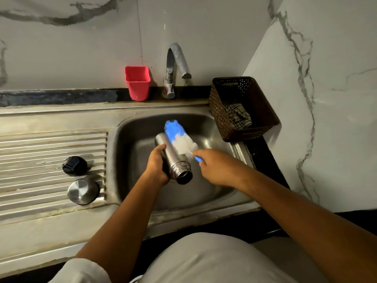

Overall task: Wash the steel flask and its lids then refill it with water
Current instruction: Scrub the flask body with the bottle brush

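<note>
My left hand [156, 166] grips the steel flask [173, 158] over the sink basin [142, 180]. The flask lies tilted, its open threaded mouth toward me. My right hand [216, 168] holds the blue handle of a bottle brush [179, 137]. Its blue and white bristles press against the flask's outer side. On the ribbed drainboard [40, 152] to the left lie two lids: a black inner lid [74, 166] and a steel cup lid [83, 191], dome side up.
A steel tap [177, 64] stands behind the basin with no water running. A red plastic cup [137, 82] stands to the tap's left. A brown perforated basket [242, 108] holding a checked cloth sits at the sink's right, against the marble wall.
</note>
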A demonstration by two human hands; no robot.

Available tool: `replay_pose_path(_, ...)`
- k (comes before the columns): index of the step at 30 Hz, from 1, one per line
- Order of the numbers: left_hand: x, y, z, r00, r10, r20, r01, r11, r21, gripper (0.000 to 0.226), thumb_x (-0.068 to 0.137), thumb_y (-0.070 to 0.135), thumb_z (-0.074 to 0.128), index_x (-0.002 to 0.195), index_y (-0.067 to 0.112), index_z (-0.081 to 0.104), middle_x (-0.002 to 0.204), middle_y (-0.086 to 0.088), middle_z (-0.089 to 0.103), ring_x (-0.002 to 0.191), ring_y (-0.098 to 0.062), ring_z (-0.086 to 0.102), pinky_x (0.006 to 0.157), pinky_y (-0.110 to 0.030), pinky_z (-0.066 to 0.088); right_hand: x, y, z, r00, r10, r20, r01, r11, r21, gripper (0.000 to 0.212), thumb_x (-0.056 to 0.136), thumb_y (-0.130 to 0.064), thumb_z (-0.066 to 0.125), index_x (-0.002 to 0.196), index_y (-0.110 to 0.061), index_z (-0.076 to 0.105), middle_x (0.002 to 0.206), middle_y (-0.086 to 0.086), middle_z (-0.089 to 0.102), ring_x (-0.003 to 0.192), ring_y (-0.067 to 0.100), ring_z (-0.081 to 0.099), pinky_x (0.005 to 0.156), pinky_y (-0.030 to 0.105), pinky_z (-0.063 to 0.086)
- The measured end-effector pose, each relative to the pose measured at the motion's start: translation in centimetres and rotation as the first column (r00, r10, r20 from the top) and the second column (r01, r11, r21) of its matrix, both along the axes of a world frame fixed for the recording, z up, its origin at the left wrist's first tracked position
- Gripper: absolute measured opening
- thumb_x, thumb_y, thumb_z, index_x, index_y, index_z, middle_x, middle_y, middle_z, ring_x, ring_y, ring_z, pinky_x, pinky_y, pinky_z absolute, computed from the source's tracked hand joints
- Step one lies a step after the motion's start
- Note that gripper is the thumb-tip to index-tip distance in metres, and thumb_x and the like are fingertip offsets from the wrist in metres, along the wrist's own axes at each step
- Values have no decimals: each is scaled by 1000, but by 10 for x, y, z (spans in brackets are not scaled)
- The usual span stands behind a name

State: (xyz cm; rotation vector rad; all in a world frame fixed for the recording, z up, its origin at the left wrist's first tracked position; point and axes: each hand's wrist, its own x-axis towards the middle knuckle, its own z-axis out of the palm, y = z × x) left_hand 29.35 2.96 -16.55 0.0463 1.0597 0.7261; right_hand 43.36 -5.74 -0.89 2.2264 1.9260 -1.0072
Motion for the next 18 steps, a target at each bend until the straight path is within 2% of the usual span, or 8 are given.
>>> replay_pose_path(4, -1, 5, 3, 997, 83, -9, -83, 997, -7, 47, 96, 42, 56, 127, 8, 65, 104, -16, 77, 89, -37, 74, 81, -48, 60, -8, -7, 3, 999, 32, 22, -33, 999, 7, 27, 96, -12, 48, 118, -19, 61, 103, 7, 69, 88, 28, 65, 79, 39, 56)
replay_pose_path(7, -6, 10, 0, 995, 80, 57, -81, 997, 3, 58, 98, 57, 58, 133, 13, 65, 117, -16, 76, 109, -38, 73, 97, -53, 57, -13, -11, 8, 999, 45, 9, -46, 999, 28, 35, 97, -12, 47, 128, -23, 60, 110, 6, 70, 93, 28, 66, 82, 39, 56)
replay_pose_path(10, 0, 6, 4, 994, -15, 110, 11, 999, 33, 61, 94, 57, 66, 135, 11, 64, 123, -19, 73, 122, -38, 67, 111, -55, 48, -12, -1, 2, 999, -1, 39, -1, 999, 44, 31, 97, -13, 48, 125, -19, 59, 109, 7, 67, 99, 31, 65, 81, 37, 53)
replay_pose_path(12, -1, 6, 8, 993, -28, 112, 24, 999, 40, 57, 95, 52, 66, 133, 9, 64, 121, -19, 74, 114, -38, 71, 103, -54, 54, -10, -2, 2, 999, 5, 33, -6, 999, 43, 22, 96, -13, 48, 115, -17, 59, 97, 5, 64, 91, 32, 65, 75, 37, 52)
replay_pose_path(14, -8, 11, 6, 995, 57, 83, -59, 998, 19, 53, 98, 49, 61, 132, 9, 63, 114, -18, 77, 100, -37, 76, 84, -51, 62, -11, -10, 8, 999, 33, 22, -33, 999, 37, 27, 96, -10, 48, 118, -18, 61, 98, 6, 67, 86, 30, 64, 74, 37, 54)
replay_pose_path(15, -12, 12, 3, 993, 104, 53, -104, 995, -2, 52, 98, 49, 61, 133, 10, 63, 112, -17, 77, 99, -37, 76, 80, -49, 62, -12, -14, 11, 998, 52, 28, -53, 998, 32, 31, 97, -10, 48, 123, -20, 61, 102, 7, 69, 88, 29, 65, 75, 37, 54)
replay_pose_path(18, -9, 9, 6, 995, 93, 44, -93, 996, -8, 56, 97, 52, 60, 134, 11, 63, 115, -17, 77, 108, -37, 73, 91, -52, 59, -18, -13, 8, 995, 79, 66, -83, 994, 64, 37, 98, -12, 47, 132, -22, 58, 114, 10, 70, 97, 30, 66, 81, 38, 55)
